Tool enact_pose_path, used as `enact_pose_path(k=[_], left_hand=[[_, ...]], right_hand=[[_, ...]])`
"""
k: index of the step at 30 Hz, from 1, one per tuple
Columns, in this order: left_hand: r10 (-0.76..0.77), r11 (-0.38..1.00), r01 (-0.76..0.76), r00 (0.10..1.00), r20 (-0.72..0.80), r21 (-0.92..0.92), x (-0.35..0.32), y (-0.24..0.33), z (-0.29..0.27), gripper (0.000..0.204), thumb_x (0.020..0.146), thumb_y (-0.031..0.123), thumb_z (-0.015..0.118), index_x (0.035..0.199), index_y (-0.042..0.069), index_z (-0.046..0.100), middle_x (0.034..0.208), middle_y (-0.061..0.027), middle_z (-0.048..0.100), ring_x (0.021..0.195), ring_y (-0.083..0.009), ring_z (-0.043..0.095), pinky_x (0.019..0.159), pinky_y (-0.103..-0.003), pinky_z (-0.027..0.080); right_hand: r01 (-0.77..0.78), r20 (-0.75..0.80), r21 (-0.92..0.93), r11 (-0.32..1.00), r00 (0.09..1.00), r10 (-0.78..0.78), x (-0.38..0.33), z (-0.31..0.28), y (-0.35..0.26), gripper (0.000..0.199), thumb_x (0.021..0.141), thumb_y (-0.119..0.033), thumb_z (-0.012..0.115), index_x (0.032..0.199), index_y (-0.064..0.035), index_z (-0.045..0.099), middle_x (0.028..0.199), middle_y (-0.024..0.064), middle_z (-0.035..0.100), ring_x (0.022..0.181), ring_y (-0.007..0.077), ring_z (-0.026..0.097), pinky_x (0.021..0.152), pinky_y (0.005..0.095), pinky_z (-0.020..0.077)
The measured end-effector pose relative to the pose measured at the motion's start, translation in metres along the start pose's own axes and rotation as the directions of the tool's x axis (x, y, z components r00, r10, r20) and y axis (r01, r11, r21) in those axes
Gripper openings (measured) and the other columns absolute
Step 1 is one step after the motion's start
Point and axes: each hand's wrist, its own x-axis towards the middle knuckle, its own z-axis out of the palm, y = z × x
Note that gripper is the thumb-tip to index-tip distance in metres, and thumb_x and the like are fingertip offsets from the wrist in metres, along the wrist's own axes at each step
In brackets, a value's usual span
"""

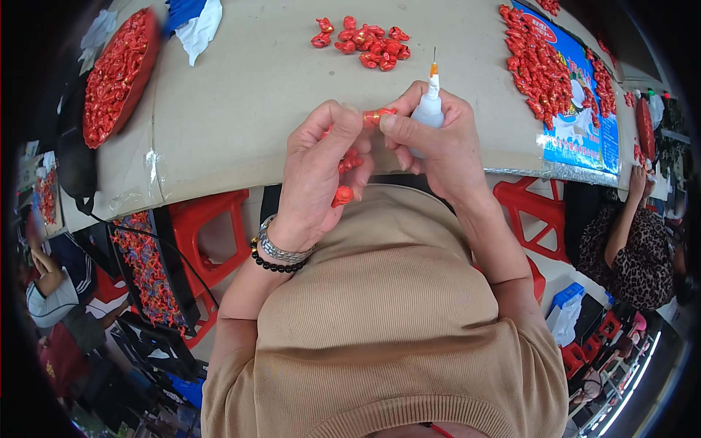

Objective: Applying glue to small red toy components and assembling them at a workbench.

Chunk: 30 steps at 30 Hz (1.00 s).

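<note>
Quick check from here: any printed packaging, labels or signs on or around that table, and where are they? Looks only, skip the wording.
Printed sheet: flat on the table's far right, rectangular, blue with a red patch and white picture, red pieces piled on it.
Glue bottle: in the right hand, white, orange nozzle; no label visible.
Box: on the floor, lower right, blue and white.

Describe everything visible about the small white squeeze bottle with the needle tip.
The small white squeeze bottle looks like soft translucent plastic, with a rounded body that narrows to an orange nozzle ending in a thin metal needle. It stands nearly upright, needle pointing away from the person, above the tan cardboard tabletop. The right hand wraps its lower body, so the base is hidden; the same hand's thumb and forefinger pinch a small shiny red foil piece beside it. The left hand touches that piece, not the bottle.
</note>
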Motion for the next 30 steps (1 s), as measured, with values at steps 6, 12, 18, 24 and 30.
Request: enact_pose_path(k=[6,12,18,24,30], left_hand=[[-0.032,0.999,0.031,0.999,0.040,0.030,-0.001,0.000,-0.002,0.038,0.094,0.044,0.055,0.094,0.006,0.056,0.070,-0.0018,0.054,0.046,-0.0073,0.050,0.033,-0.019,0.035],[0.088,0.994,-0.087,0.996,-0.003,0.069,-0.003,0.005,0.003,0.026,0.095,0.027,0.059,0.102,0.002,0.058,0.079,-0.0040,0.059,0.047,-0.0050,0.047,0.035,-0.017,0.035],[0.144,0.981,-0.141,0.989,-0.012,0.135,-0.003,0.001,0.000,0.018,0.094,0.018,0.060,0.096,0.000,0.059,0.081,-0.0047,0.061,0.048,-0.0036,0.047,0.037,-0.017,0.035],[0.171,0.976,-0.169,0.985,-0.001,0.137,-0.001,0.000,0.000,0.016,0.094,0.016,0.059,0.095,0.001,0.059,0.080,-0.0043,0.061,0.048,-0.0042,0.047,0.037,-0.018,0.035],[0.206,0.965,-0.195,0.978,-0.045,0.176,0.001,-0.001,0.001,0.015,0.095,0.016,0.058,0.098,0.001,0.059,0.070,-0.0013,0.057,0.047,-0.0036,0.046,0.037,-0.018,0.035]], right_hand=[[-0.077,0.008,0.159,0.984,0.997,0.077,-0.002,-0.003,-0.005,0.012,0.085,-0.012,0.066,0.079,-0.0056,0.058,0.063,0.0045,0.058,0.043,0.0084,0.048,0.035,0.0201,0.0281],[-0.188,0.055,0.231,0.954,0.982,0.181,-0.002,-0.007,-0.006,0.012,0.083,-0.012,0.068,0.081,-0.0049,0.059,0.065,0.0053,0.060,0.046,0.0088,0.050,0.038,0.0218,0.0315],[-0.018,-0.002,0.085,0.996,1.000,0.019,-0.001,-0.007,-0.001,0.015,0.084,-0.011,0.068,0.094,-0.0008,0.061,0.068,0.0058,0.061,0.046,0.0082,0.052,0.035,0.0195,0.0331],[0.029,0.023,-0.028,0.999,0.999,-0.028,0.001,-0.011,-0.003,0.015,0.083,-0.004,0.067,0.097,0.0002,0.061,0.073,0.0057,0.065,0.052,0.0057,0.054,0.043,0.0198,0.0410],[0.046,0.014,-0.116,0.992,0.999,-0.045,0.001,-0.013,-0.009,0.008,0.083,-0.004,0.068,0.088,0.0003,0.063,0.074,0.0060,0.066,0.053,0.0064,0.055,0.046,0.0208,0.0438]])
